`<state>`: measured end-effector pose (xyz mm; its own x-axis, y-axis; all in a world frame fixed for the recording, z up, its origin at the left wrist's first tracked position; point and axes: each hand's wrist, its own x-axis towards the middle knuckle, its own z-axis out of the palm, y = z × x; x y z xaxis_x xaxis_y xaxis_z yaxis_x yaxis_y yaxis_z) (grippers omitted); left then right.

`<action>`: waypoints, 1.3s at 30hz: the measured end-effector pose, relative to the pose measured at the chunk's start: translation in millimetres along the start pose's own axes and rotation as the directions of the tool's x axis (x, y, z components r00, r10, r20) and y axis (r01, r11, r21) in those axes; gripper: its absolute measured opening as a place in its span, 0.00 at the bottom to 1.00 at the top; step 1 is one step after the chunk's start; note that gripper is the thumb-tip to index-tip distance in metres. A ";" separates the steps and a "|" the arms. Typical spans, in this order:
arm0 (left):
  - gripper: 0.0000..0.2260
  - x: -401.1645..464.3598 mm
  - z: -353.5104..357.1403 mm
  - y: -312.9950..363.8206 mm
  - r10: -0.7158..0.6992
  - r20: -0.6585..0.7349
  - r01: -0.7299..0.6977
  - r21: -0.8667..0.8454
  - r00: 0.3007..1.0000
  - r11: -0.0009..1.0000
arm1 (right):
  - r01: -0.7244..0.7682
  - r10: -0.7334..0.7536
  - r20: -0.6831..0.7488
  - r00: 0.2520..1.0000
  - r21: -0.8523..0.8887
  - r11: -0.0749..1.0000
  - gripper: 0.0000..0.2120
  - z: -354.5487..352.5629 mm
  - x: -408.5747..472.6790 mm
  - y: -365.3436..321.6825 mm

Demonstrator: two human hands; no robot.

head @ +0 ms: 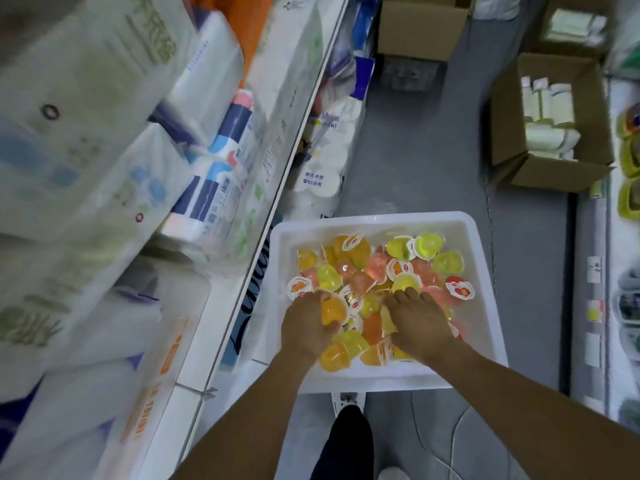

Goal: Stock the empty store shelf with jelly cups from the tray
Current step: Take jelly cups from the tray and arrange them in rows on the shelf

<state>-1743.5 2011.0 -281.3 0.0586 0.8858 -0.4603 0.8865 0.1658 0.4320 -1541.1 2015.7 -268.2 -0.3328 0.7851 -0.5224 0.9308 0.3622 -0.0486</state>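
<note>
Jelly cups (377, 271) heaped loose in white tray (485, 271), easy to scoop. Left hand (304, 330) curled round orange cup (333, 311). Right hand (420, 323) spread flat over neighbouring cups; grasp beneath unclear.

Jelly cups (377, 271) fill the tray (485, 271), right of the shelf (221, 306).

bright even light, soft shadows, left shelves (114, 174) blurred, wide-angle edge bending.

L hand (306, 325) curled, R hand (417, 325) splayed
</note>
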 end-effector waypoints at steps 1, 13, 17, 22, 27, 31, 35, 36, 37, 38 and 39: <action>0.24 -10.5 -7.4 3.2 -0.068 -0.023 0.063 -0.164 0.997 0.984 | -0.043 0.044 -0.004 0.999 0.080 0.996 0.27 -7.7 -6.2 -3.6; 0.24 -195.2 -86.7 46.3 -0.320 -0.225 0.026 -0.782 0.920 0.623 | 0.185 0.059 -0.278 0.959 0.769 0.612 0.29 -86.2 -138.4 -73.5; 0.17 -277.5 -105.3 53.3 -0.368 -0.292 -0.064 -0.851 0.883 0.522 | 0.359 -0.045 -0.406 0.913 0.747 0.560 0.17 -113.7 -192.2 -103.0; 0.16 -365.0 -133.1 48.6 -0.446 -0.381 -0.139 -0.863 0.810 0.485 | 0.500 -0.179 -0.471 0.864 0.752 0.430 0.11 -151.5 -250.9 -150.6; 0.14 -459.1 -170.2 30.6 -0.493 -0.513 -0.219 -0.816 0.703 0.535 | 0.608 -0.336 -0.509 0.792 0.707 0.362 0.11 -190.5 -294.5 -213.3; 0.13 -520.5 -192.5 10.5 -0.523 -0.617 -0.290 -0.764 0.588 0.576 | 0.684 -0.434 -0.545 0.717 0.670 0.288 0.10 -214.1 -326.5 -272.7; 0.16 -578.9 -208.5 -16.1 -0.554 -0.667 -0.306 -0.733 0.498 0.607 | 0.747 -0.506 -0.578 0.640 0.623 0.234 0.12 -227.1 -354.8 -341.7; 0.16 -594.5 -212.4 -25.5 -0.568 -0.667 -0.306 -0.736 0.483 0.604 | 0.757 -0.521 -0.580 0.626 0.614 0.225 0.12 -228.1 -360.7 -361.4; 0.16 -611.2 -216.5 -35.4 -0.576 -0.673 -0.309 -0.732 0.465 0.607 | 0.766 -0.535 -0.582 0.612 0.605 0.218 0.12 -229.1 -368.1 -381.8; 0.16 -628.1 -220.2 -46.7 -0.582 -0.684 -0.307 -0.724 0.440 0.618 | 0.775 -0.550 -0.582 0.598 0.594 0.214 0.12 -229.4 -374.9 -402.5; 0.16 -644.3 -223.3 -60.6 -0.588 -0.699 -0.297 -0.710 0.406 0.639 | 0.783 -0.570 -0.578 0.584 0.587 0.206 0.12 -229.0 -382.1 -423.7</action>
<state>-1937.5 1526.9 162.3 -0.8188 0.5650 0.1016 0.2230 0.1501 0.9632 -1842.9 1677.3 147.0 -0.8122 0.5423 0.2151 0.0201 0.3945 -0.9187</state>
